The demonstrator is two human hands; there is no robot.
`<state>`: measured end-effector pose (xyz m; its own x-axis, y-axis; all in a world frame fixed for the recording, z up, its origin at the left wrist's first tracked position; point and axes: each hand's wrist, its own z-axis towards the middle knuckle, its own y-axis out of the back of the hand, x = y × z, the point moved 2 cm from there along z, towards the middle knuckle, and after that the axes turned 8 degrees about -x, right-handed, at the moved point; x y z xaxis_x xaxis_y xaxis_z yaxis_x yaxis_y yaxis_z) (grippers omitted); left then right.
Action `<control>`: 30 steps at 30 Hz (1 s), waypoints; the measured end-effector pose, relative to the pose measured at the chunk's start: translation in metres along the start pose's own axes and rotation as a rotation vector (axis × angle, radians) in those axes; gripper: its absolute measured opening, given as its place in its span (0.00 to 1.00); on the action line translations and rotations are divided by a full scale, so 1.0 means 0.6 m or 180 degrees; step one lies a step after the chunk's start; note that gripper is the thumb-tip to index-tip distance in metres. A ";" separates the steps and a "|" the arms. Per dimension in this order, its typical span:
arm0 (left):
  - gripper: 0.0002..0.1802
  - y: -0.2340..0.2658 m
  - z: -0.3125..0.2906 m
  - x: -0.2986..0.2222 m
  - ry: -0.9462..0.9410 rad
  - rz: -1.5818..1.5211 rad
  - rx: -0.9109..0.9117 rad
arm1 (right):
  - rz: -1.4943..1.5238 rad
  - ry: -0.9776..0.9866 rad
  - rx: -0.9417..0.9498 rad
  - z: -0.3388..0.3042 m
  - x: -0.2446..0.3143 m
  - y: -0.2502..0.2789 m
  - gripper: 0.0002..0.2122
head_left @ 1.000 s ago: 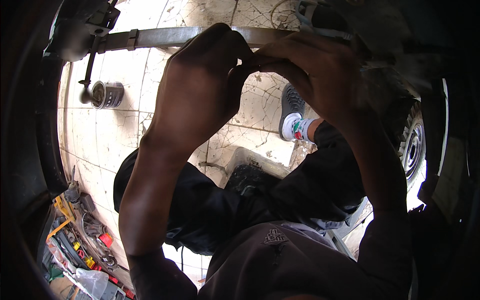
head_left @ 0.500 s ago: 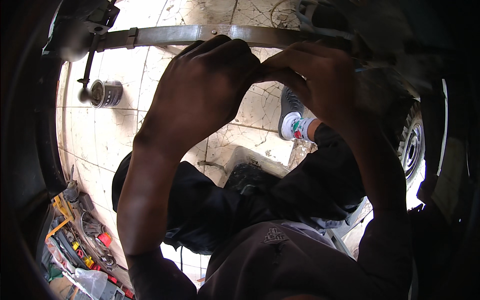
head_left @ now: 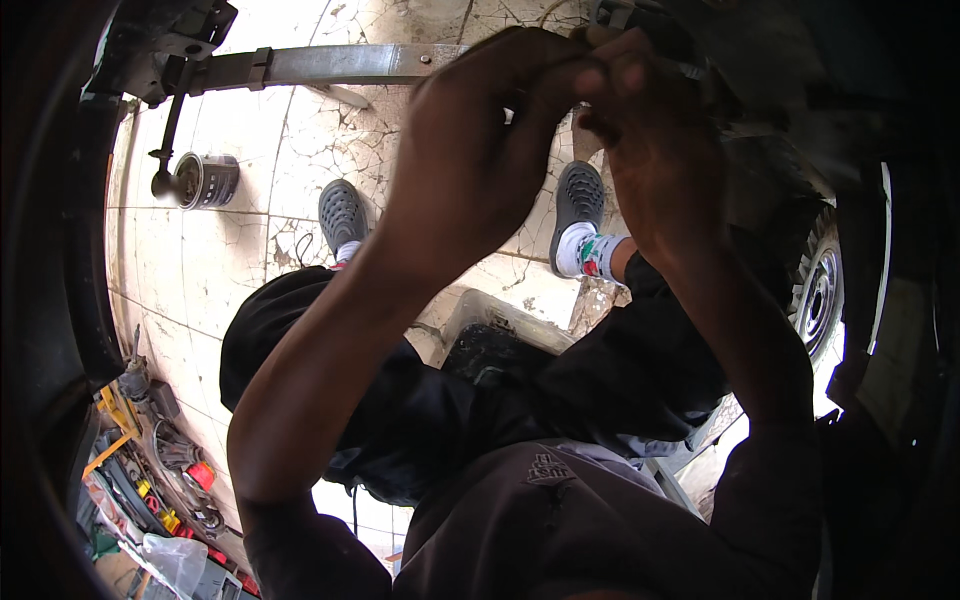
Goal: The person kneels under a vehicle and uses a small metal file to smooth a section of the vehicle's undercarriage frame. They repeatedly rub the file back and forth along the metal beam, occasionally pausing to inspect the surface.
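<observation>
A flat steel bar (head_left: pixel 345 64), which looks like a vehicle's leaf spring, runs across the top with a clamp band (head_left: pixel 260 68) near its left end. My left hand (head_left: pixel 480 150) is raised in front of the bar's right part, its fingers curled and closed. Against its fingertips, my right hand (head_left: pixel 660 160) is also closed, with bent fingers. The fingertips meet beside dark metal parts at the upper right. Whatever they grip there is hidden by the fingers and shadow.
A dark open can (head_left: pixel 207 181) stands on the cracked tile floor (head_left: pixel 230 250). A rod (head_left: pixel 174 125) hangs above it. Tools and parts (head_left: pixel 165 480) crowd the lower left. A wheel (head_left: pixel 822 290) stands at the right. A grubby plastic container (head_left: pixel 500 330) sits between my legs.
Both hands have moved up; the left has also shifted right along the bar toward the dark parts. More of the bar's middle and my left shoe now show.
</observation>
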<state>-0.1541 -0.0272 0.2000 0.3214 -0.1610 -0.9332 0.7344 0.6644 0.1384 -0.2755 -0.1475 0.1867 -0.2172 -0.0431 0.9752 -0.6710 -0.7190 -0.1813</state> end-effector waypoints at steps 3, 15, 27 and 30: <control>0.14 -0.031 -0.004 0.006 0.0352 -0.0249 -0.0137 | 0.0607 -0.0098 -0.0151 0.001 0.003 -0.007 0.11; 0.12 -0.088 0.046 0.044 -0.0369 0.0829 0.0716 | -0.3046 0.1336 -0.0510 -0.010 -0.045 0.117 0.16; 0.20 -0.049 0.154 0.162 -0.0265 0.0711 0.2769 | -0.4336 0.1769 0.0082 0.041 -0.073 0.118 0.10; 0.22 -0.026 0.165 0.172 0.1054 0.0723 0.2769 | -0.2468 0.0383 -0.0325 0.072 -0.085 0.132 0.10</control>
<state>-0.0732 -0.1260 0.1343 0.4234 0.2081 -0.8817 0.9050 -0.1419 0.4011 -0.2871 -0.2323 0.1279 0.2677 0.5238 0.8086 -0.7229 -0.4457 0.5281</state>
